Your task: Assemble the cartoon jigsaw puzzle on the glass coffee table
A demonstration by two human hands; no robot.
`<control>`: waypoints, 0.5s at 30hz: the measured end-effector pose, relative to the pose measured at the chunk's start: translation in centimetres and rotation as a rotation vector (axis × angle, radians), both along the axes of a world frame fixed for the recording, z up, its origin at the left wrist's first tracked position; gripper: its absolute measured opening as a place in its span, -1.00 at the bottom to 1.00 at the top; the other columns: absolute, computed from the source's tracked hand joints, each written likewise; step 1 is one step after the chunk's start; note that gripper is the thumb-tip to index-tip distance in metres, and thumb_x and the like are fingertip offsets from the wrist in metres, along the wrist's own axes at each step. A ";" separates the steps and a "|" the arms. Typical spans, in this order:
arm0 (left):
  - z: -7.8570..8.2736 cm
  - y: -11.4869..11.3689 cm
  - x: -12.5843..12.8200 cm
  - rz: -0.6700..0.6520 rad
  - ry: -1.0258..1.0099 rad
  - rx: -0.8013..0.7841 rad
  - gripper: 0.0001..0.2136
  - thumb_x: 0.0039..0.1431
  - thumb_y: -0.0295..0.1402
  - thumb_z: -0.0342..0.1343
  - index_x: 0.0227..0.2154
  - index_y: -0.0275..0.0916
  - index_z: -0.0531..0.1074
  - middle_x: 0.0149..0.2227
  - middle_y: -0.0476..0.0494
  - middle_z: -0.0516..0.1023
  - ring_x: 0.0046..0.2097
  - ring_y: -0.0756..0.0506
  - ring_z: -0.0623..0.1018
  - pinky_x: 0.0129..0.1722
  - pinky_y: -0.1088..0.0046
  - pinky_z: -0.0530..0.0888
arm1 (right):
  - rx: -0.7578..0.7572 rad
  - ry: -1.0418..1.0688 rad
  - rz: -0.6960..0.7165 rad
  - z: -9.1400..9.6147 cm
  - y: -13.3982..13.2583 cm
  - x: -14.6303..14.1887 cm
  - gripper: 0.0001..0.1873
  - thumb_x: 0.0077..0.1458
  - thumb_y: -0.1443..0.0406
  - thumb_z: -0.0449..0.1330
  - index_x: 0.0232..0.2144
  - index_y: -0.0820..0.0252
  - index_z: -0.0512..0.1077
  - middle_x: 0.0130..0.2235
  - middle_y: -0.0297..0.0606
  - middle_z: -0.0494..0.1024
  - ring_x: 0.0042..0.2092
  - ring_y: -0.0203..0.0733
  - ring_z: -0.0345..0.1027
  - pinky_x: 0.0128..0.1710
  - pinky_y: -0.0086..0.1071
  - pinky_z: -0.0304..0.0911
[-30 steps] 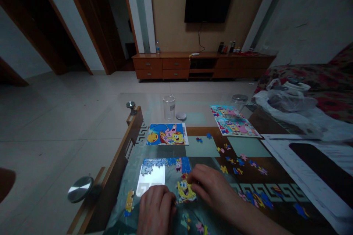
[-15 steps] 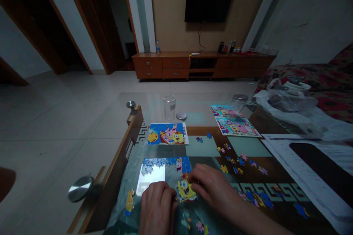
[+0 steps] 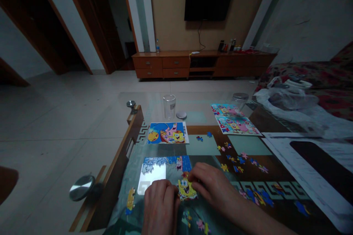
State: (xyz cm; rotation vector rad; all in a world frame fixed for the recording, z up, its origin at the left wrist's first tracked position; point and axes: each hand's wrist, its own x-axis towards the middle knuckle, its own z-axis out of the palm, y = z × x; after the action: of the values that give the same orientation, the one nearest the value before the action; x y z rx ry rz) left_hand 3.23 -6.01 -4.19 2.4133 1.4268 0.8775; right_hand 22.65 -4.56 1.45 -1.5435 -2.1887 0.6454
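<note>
A joined yellow section of jigsaw puzzle point(image 3: 186, 190) with a cartoon face lies on the glass table between my hands. My left hand point(image 3: 160, 203) is closed, its curled fingertips at the section's left edge and partly hidden. With thumb and fingers bent together, my right hand point(image 3: 209, 183) grips the section's upper right edge. Just above is a joined blue strip of puzzle point(image 3: 162, 161), its left end over a bright white patch point(image 3: 151, 181). A yellow joined strip point(image 3: 130, 200) lies left of my left hand. A few loose pieces point(image 3: 201, 224) are near the front edge.
Several loose puzzle pieces point(image 3: 256, 196) are scattered at the right. Picture cards point(image 3: 167, 133) lie farther back, near a clear glass jar point(image 3: 169, 106) and its lid point(image 3: 181, 115). Papers, a dark phone point(image 3: 321, 167) and a plastic bag point(image 3: 292, 108) occupy the right side.
My left hand has shifted slightly to the right, closer against the yellow section. My right hand stays almost still at its edge.
</note>
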 end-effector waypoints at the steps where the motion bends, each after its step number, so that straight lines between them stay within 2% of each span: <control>1: 0.0 0.0 0.0 -0.001 0.004 0.001 -0.85 0.18 -0.53 -0.05 -0.31 -0.16 0.36 -0.27 -0.08 0.41 -0.20 -0.14 0.38 -0.20 0.28 0.26 | 0.001 -0.002 0.000 0.0 0.0 0.0 -0.81 0.06 0.55 0.18 -0.38 0.19 0.41 -0.32 -0.27 0.49 -0.27 -0.17 0.35 -0.29 -0.34 0.19; 9: 0.3 -0.1 0.0 -0.020 0.003 -0.029 -0.84 0.19 -0.55 -0.04 -0.29 -0.16 0.35 -0.27 -0.07 0.40 -0.19 -0.13 0.38 -0.20 0.28 0.26 | -0.003 0.004 -0.007 0.1 -0.1 0.1 -0.78 0.03 0.59 0.19 -0.37 0.20 0.43 -0.32 -0.27 0.48 -0.26 -0.17 0.35 -0.28 -0.35 0.18; 12: 0.4 0.0 -0.4 -0.003 0.011 -0.029 -0.81 0.12 -0.55 0.07 -0.24 -0.15 0.34 -0.25 -0.07 0.41 -0.18 -0.15 0.39 -0.19 0.27 0.28 | 0.002 0.000 -0.002 0.0 0.0 0.1 -0.79 0.04 0.58 0.20 -0.36 0.20 0.43 -0.32 -0.27 0.48 -0.26 -0.16 0.36 -0.29 -0.34 0.18; 15: 0.3 0.0 -1.1 -0.079 0.004 -0.011 -0.70 0.09 -0.47 0.17 -0.13 -0.12 0.30 -0.21 -0.06 0.44 -0.17 -0.15 0.42 -0.18 0.30 0.33 | 0.010 0.018 -0.002 -0.1 -0.1 0.2 -0.79 0.04 0.58 0.19 -0.36 0.19 0.43 -0.32 -0.28 0.48 -0.26 -0.18 0.36 -0.28 -0.34 0.18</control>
State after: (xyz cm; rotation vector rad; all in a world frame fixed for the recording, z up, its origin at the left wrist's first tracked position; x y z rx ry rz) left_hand 2.11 -5.97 -3.90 2.4466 1.3247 0.8446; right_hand 22.87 -4.61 1.33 -1.5290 -2.1731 0.6444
